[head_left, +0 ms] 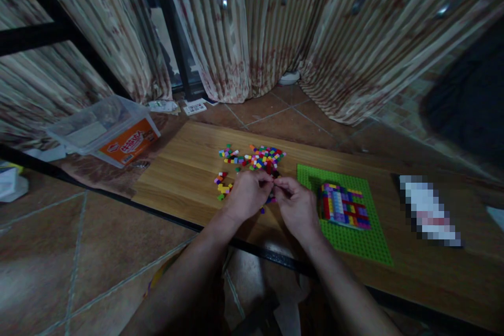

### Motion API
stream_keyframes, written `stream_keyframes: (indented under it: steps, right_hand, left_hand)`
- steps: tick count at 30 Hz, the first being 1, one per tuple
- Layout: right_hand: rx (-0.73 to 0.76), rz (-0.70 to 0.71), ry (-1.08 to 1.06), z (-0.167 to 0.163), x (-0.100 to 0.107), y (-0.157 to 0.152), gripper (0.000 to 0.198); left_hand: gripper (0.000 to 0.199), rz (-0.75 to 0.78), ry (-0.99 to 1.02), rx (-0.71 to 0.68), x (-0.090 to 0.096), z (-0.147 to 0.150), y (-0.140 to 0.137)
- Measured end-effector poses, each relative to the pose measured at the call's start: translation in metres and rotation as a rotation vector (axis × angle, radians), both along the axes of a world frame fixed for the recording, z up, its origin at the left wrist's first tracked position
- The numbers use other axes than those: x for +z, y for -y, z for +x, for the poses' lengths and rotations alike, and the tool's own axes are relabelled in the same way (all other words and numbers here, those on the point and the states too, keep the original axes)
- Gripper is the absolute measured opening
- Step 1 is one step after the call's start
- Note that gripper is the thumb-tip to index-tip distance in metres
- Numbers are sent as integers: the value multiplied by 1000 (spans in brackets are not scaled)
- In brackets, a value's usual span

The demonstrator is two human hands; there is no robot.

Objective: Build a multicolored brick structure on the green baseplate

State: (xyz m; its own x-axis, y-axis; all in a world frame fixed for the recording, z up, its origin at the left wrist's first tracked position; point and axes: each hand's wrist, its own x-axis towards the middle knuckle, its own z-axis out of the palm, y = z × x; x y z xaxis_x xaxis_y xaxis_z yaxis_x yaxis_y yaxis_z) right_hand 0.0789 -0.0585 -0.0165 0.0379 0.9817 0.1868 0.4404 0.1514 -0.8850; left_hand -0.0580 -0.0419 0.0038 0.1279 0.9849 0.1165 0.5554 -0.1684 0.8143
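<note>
Over the middle of the tabletop, my left hand (249,194) and my right hand (297,205) meet at the fingertips. Both are closed in a pinch, and whatever sits between the fingers is too small to make out. Loose toy building bricks (263,157) in many colours are heaped just beyond my hands, with some partly hidden behind them. To the right of my right hand lies a green studded baseplate (378,239). On it stands a block of joined bricks (346,206) in rows of purple, red, yellow and pale blue.
The wooden table (169,168) has a dark front edge. A clear plastic bin (106,126) with an orange label stands on the tiled floor at left. A blurred-out, whitish item (429,211) lies on the table at right. Striped curtains (268,31) hang behind.
</note>
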Motion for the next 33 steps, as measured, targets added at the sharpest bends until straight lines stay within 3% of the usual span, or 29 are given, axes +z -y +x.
stream_keyframes:
  steps: [8,14,19,28,33]
  right_hand:
    - [114,140,285,-3,2,4,16]
    - [247,153,458,-17,-3,14,13]
    - [249,176,600,-24,-6,18,11]
    - [159,212,670,-36,-8,24,12]
    - [128,210,614,-33,-7,19,15]
  left_hand:
    - [20,28,-245,143,0,-31,-14]
    - [29,-20,-318,129,-1,-37,-15]
    - [27,-42,-334,137,3,-36,-13]
    - [24,-54,-339,126,1,-36,-13]
    - [20,-82,-217,15,10,-41,-10]
